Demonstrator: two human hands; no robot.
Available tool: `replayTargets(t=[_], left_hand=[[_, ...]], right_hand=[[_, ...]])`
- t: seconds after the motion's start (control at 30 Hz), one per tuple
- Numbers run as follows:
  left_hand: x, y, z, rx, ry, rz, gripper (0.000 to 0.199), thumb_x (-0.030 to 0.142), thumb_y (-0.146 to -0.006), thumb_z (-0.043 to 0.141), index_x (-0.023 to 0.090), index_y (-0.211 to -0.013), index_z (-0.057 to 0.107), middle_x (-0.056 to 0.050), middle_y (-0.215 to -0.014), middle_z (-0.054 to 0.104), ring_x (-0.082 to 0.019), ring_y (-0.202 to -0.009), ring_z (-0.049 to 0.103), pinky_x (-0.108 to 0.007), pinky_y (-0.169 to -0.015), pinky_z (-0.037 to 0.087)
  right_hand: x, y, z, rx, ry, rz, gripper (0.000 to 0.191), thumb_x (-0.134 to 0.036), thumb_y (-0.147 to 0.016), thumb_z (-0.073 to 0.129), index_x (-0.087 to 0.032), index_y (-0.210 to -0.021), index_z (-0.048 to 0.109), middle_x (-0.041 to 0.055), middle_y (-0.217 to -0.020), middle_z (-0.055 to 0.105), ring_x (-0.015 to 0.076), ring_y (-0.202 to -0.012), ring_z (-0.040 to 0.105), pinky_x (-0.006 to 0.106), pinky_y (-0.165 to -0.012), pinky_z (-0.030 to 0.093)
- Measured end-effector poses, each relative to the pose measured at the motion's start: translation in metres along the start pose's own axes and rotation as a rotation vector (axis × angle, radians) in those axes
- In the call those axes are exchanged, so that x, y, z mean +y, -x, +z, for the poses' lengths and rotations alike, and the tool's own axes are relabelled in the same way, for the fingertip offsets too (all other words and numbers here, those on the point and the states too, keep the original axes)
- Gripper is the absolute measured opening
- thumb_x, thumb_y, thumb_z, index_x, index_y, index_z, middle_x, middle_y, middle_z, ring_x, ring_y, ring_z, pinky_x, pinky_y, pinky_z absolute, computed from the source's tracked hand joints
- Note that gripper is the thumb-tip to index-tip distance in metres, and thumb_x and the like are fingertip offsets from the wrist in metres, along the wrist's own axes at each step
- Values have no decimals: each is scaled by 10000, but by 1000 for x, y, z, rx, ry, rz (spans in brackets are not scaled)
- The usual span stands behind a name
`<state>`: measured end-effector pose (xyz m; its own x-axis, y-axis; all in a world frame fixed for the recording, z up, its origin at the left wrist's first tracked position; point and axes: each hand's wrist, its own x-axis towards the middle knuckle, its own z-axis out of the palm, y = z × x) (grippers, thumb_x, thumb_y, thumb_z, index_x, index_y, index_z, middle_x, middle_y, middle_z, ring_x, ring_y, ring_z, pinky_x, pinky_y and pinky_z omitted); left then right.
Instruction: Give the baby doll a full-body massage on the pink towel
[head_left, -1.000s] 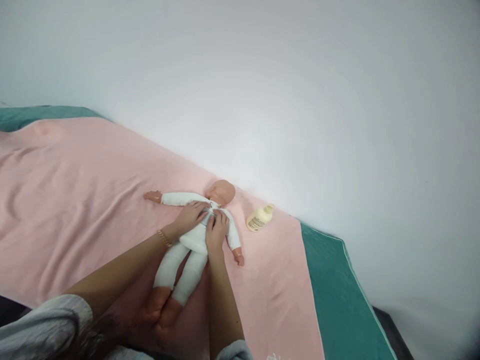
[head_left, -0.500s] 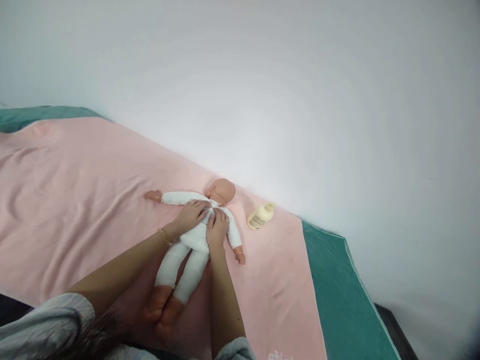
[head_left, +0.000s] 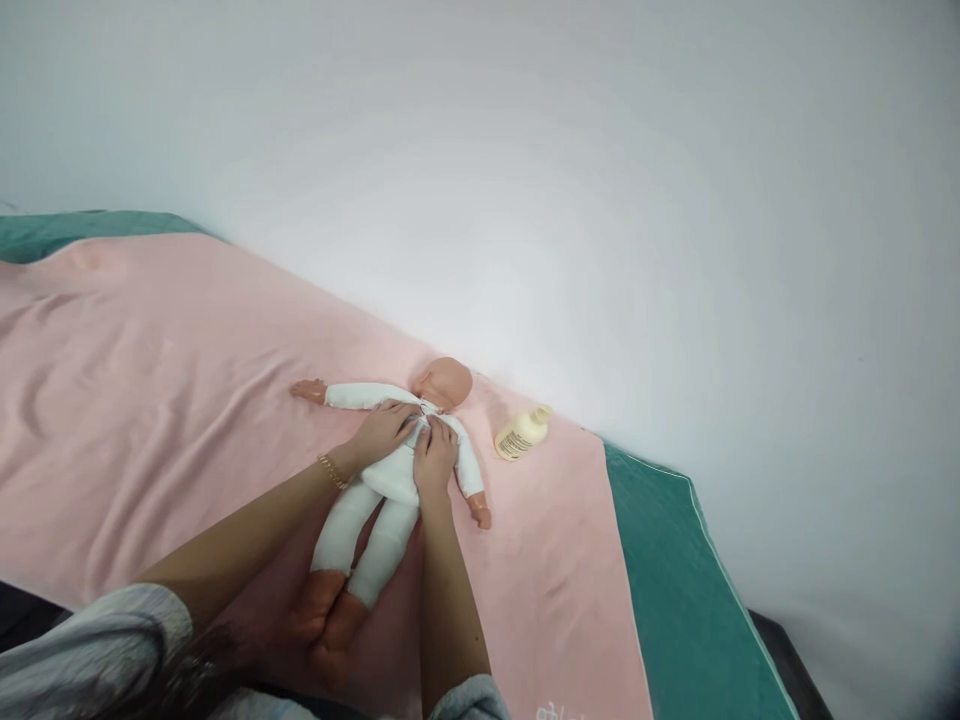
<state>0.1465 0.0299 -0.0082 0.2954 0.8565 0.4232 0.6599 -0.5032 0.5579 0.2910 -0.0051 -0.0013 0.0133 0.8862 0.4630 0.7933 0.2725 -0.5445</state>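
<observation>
A baby doll (head_left: 395, 475) with a white cloth body lies on a pink blanket, its bald head turned up toward the wall and its arms spread. My left hand (head_left: 382, 435), with a bracelet at the wrist, rests flat on the left side of the doll's upper body. On the right side of it lies my right hand (head_left: 436, 452), fingers stretched toward the doll's neck. The fingertips of both hands come close together near the middle. Neither hand grips anything.
A pale yellow pump bottle (head_left: 519, 436) lies to the right of the doll. The pink blanket (head_left: 187, 400) covers a green sheet (head_left: 690, 580), seen at the right and far left. A white wall (head_left: 525, 200) rises behind.
</observation>
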Motion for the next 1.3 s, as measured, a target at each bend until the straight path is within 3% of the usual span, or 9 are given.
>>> replayTargets(t=[0.2,0.7,0.83,1.0,1.1,1.2,1.3], left_hand=[[0,1,1,1,16,-4,348,362,-967,390,188,-1181,602,-95,-1305,623,-277,-1165,515,-453,-1025,364],[1,-2,-2,49,186,-73,353,380,-917,449,199,-1141,654,-78,-1224,682,-278,-1135,567,-457,-1055,383],[4,5,-12,150,270,-154,413,395,-931,386,161,-1107,676,-99,-1184,701,-253,-1114,611,-398,-1020,448],[0,38,-35,262,304,-339,460,454,-931,406,139,-1070,712,-119,-1147,722,-294,-1043,655,-417,-930,507],[-4,57,-42,265,471,-485,461,525,-876,529,167,-1091,725,-97,-1182,715,-306,-1102,637,-421,-968,493],[-3,61,-38,253,782,-546,496,530,-822,616,152,-1129,708,-104,-1255,681,-308,-1190,596,-403,-992,492],[4,51,-30,179,926,-570,467,493,-893,545,103,-1105,689,-123,-1141,721,-307,-1067,649,-409,-882,547]], right_hand=[[1,2,1,24,-5,-22,412,-269,-987,377,-115,-1304,590,131,-1333,608,250,-1256,487,404,-1096,342],[2,-1,3,0,-9,9,401,-247,-965,394,-127,-1272,623,108,-1273,653,260,-1221,520,409,-1093,353],[3,0,-1,12,-38,7,405,-257,-967,388,-135,-1278,615,115,-1298,640,249,-1250,515,413,-1103,348],[2,-1,-7,30,-88,56,438,-302,-964,389,-103,-1309,573,178,-1336,599,263,-1286,514,439,-1095,366],[-4,-5,-6,53,-89,164,518,-364,-966,399,-54,-1369,498,241,-1392,529,319,-1332,470,487,-1093,358],[-13,-14,2,59,-71,212,564,-401,-959,431,-38,-1389,461,279,-1431,469,356,-1359,433,521,-1091,345],[-20,-25,12,48,-52,221,617,-422,-943,475,1,-1391,445,316,-1467,401,384,-1395,377,550,-1107,311]])
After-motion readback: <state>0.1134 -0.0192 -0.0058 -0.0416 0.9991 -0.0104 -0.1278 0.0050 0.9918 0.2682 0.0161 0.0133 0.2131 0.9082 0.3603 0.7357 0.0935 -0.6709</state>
